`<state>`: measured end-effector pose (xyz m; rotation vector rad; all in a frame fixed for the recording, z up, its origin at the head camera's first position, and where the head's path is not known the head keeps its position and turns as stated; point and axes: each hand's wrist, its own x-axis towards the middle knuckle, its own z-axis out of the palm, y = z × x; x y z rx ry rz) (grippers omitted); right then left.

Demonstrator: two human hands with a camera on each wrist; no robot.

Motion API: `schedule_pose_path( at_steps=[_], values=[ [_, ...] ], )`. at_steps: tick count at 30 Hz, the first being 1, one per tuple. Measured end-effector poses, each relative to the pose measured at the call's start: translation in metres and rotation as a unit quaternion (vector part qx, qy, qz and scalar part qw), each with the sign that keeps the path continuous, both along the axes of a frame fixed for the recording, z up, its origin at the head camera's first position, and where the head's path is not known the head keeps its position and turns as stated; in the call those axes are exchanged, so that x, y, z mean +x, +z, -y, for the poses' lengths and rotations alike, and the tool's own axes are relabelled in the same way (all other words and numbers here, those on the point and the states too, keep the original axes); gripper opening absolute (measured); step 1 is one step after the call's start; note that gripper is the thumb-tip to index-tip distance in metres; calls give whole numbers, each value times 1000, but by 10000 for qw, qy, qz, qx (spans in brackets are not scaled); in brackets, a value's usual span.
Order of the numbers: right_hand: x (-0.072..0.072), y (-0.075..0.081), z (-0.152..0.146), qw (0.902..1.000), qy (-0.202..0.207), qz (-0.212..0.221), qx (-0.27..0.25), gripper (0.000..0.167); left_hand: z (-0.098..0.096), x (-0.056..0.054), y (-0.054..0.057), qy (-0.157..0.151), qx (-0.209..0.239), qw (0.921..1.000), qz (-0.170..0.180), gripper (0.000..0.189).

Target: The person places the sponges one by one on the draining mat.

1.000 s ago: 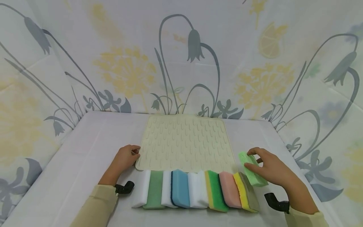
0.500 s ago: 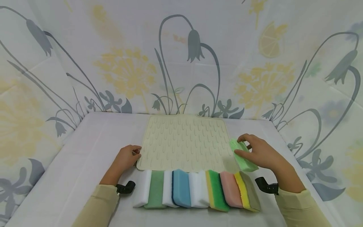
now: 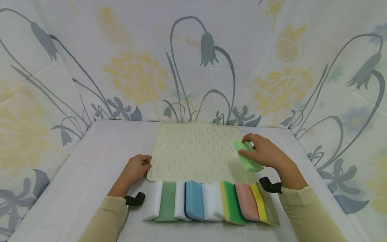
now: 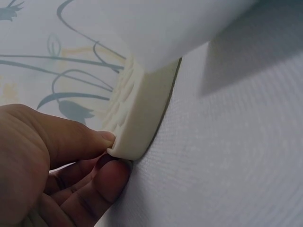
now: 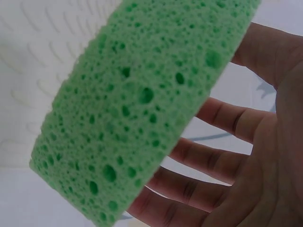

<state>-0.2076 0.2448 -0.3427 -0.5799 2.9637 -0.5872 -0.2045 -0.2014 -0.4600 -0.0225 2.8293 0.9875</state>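
Note:
My right hand [image 3: 266, 153] holds a light green sponge [image 3: 249, 161] over the right side of a cream mat [image 3: 196, 151] with raised ridges. Large pores cover the sponge [image 5: 137, 104] in the right wrist view, where the thumb is on one side and the fingers reach along its back. At the mat's left edge, my left hand [image 3: 137, 168] pinches the rim. The left wrist view shows the thumb of that hand [image 4: 66, 161] on top of the mat's edge [image 4: 147, 113], with the fingers curled below.
In front of the mat stands a row of sponges: white [image 3: 152, 201], sage green [image 3: 167, 201], blue [image 3: 194, 201], yellow-and-green [image 3: 234, 205], pink [image 3: 247, 201] and yellow-and-grey [image 3: 267, 205]. A white cloth [image 3: 90, 168] covers the table; a flowered curtain [image 3: 193, 67] rises behind.
My right hand has carried the green sponge leftward and away from me, from beside the mat to over its right part. The left hand stays at the mat's left edge.

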Motion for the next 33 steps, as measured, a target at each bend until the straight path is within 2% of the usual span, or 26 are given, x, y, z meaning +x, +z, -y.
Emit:
schedule_pose_path(
  at_steps=[7,15,22,33],
  values=[
    [-15,2,17,9999,73,70,8,46,0,0,1,46,101,9999,54,41],
    [-29,7,35,9999,118,106,44,45,1,-3,-4,53,272,9996,89,41],
    [-43,4,49,9997,132,151,120,47,2,-4,-6,73,289,9995,78,41],
    [-59,2,75,9996,190,211,-54,48,2,-4,-8,87,314,9994,77,40]
  ],
)
